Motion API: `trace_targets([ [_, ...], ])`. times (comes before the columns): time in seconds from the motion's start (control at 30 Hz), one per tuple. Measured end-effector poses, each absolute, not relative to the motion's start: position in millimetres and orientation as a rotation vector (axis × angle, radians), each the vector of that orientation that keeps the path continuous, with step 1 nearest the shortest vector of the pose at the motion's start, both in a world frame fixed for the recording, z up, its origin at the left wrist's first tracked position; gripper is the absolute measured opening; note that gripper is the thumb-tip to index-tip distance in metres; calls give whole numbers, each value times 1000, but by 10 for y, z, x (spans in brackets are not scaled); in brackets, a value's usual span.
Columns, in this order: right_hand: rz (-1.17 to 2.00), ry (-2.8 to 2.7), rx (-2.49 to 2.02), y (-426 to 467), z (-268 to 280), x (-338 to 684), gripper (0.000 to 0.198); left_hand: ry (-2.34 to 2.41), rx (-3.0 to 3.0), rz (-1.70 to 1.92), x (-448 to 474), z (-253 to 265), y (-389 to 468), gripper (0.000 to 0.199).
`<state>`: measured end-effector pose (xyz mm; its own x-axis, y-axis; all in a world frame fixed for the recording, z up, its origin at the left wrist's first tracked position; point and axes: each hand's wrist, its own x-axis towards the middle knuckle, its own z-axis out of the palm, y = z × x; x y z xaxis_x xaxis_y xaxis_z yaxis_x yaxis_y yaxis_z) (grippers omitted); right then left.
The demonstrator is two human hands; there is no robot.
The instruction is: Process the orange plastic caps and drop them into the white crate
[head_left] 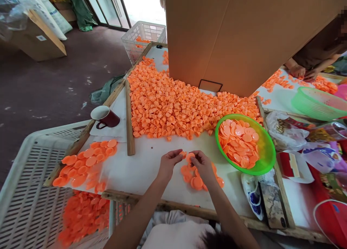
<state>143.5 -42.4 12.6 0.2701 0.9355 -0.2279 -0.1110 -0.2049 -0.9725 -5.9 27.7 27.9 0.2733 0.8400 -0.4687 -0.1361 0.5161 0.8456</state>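
Over the white tabletop, my left hand [168, 163] pinches a small orange plastic cup [183, 154] between thumb and fingertips. Close beside it, my right hand [202, 163] grips a round orange plastic disc [190, 157] by its edge. The two pieces are almost touching; whether they meet I cannot tell. Loose orange discs [197, 183] lie beneath my right hand. Beyond both hands spreads a big heap of small orange cups [173, 104]. A green bowl [267, 151] of orange discs stands to the right.
Finished-looking orange pieces [86, 160] lie at the left, above a white crate [29, 162]. A maroon mug [110, 118] stands behind them. A cardboard sheet [230, 39] rises at the back. A phone [271, 205] lies at right. Another person's hands [303, 73] work beyond the cardboard.
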Motion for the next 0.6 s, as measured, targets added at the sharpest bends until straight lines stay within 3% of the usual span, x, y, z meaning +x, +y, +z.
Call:
trace_targets([
  [0.23,1244,-683,-1350,-332,374,1236,20,1025,601,804,19,578,172,33],
  [0.37,1276,-718,-1339,-372,372,1243,28,1027,603,827,44,582,116,33],
  [0.6,1281,-722,-1305,-369,433,1225,24,950,752,804,-7,531,48,31],
])
